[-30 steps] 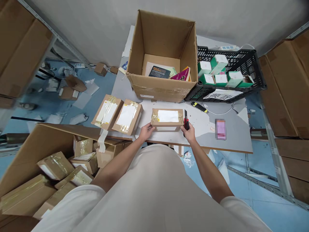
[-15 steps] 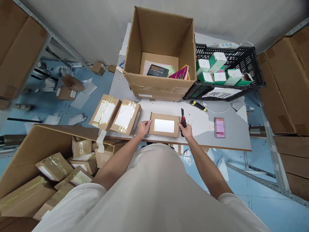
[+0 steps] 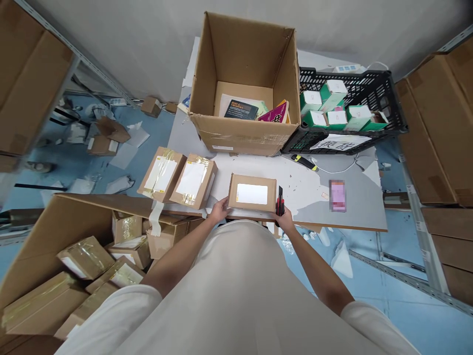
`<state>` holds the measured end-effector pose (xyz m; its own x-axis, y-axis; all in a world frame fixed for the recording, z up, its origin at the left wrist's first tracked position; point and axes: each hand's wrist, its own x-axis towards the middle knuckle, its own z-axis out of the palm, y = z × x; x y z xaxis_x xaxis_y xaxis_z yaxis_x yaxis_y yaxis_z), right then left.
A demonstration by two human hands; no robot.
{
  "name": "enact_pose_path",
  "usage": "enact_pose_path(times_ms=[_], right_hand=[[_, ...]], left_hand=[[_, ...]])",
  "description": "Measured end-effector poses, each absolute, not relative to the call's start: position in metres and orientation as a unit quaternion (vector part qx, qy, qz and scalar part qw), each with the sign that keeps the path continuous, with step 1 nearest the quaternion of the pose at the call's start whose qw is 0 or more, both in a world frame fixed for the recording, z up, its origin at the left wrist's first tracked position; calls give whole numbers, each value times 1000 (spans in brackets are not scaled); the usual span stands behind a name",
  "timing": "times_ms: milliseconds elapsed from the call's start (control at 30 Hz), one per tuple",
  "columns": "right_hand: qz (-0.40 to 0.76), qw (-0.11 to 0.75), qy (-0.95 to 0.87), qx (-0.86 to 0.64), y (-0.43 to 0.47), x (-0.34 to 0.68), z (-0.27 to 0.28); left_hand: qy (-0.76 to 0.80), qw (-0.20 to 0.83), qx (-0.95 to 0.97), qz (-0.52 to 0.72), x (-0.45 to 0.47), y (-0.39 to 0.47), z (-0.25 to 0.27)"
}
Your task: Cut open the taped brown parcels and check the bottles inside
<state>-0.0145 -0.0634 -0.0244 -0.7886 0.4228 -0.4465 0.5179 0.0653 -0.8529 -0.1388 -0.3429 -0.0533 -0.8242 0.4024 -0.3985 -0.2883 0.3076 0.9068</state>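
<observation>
In front of me a small flat cardboard box (image 3: 234, 193) with a blank-looking white label lies on the table. My left hand (image 3: 219, 210) is closed at its near left corner, the fingertips partly hidden by the box edge. At the near right corner, my right hand (image 3: 284, 220) is closed around a red and black utility knife (image 3: 280, 204), its dark blade pointing away from me. The fingers of that hand also reach the box's edge. Two taped cardboard parcels with white labels, a left one (image 3: 162, 172) and a right one (image 3: 192, 181), lie to the left.
A large open carton (image 3: 244, 133) with books stands behind, beside a black crate (image 3: 351, 143) of green-and-white boxes. A yellow-black cutter (image 3: 305, 162) and a pink blurred item (image 3: 337, 195) lie on the table (image 3: 362, 212). Lower left, a big carton (image 3: 84, 199) holds several parcels.
Both my hands have slid toward me, from the small box's sides to its near corners. The utility knife has come nearer along with my right hand. The box has barely moved.
</observation>
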Motion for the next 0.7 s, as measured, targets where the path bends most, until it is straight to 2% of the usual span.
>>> enact_pose_path(times_ms=[100, 200, 467, 600, 700], right_hand=[[-591, 18, 734, 335, -63, -19, -16], [-572, -10, 751, 331, -54, -32, 0], [-447, -26, 838, 313, -31, -97, 29], [-393, -7, 861, 322, -28, -116, 27], [-351, 4, 879, 322, -27, -122, 27]], left_hand=[[720, 309, 23, 621, -139, -339, -40], [744, 305, 44, 594, -147, -338, -17], [904, 181, 92, 376, -190, -313, 27], [924, 151, 75, 343, -195, -298, 26], [935, 68, 101, 333, -185, -294, 23]])
